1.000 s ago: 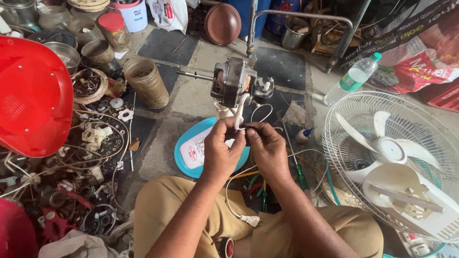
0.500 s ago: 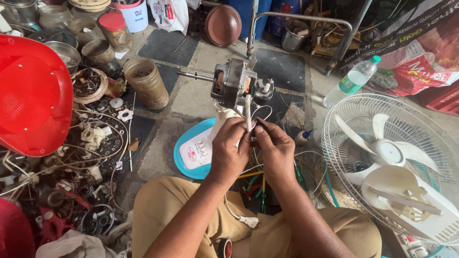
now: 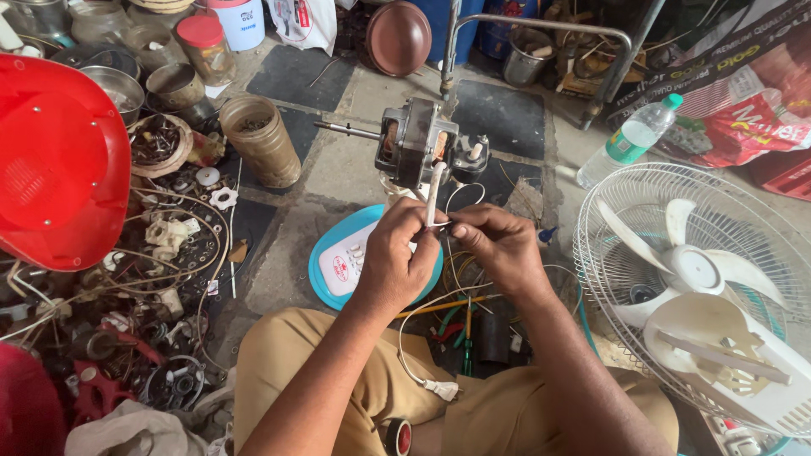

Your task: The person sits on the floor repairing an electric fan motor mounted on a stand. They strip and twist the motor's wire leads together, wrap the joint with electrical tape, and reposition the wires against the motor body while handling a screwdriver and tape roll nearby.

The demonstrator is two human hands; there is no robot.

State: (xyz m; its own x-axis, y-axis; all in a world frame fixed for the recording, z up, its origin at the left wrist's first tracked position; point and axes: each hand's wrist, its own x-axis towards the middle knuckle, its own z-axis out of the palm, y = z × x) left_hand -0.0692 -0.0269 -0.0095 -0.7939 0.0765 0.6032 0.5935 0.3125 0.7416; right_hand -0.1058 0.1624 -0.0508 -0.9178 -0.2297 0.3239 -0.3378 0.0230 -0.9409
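Hands working a white sleeve by the motor [image 3: 420,145].
Left hand [image 3: 397,262] and right hand [image 3: 498,245] are pinching the sleeve [image 3: 433,192] together above a blue lid [image 3: 325,253].

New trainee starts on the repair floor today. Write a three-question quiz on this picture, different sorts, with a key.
1. True or false: the bare metal fan motor with a protruding shaft lies on the floor beyond the hands.
2. Multiple choice: what do the left hand and right hand hold between them? A) a clear plastic water bottle B) a thin white sleeve with wires C) a red plastic cover
3. Fill in: the round white wire fan guard with white blades lies on the person's ____ side.

Key: 1 true; 2 B, the thin white sleeve with wires; 3 right.
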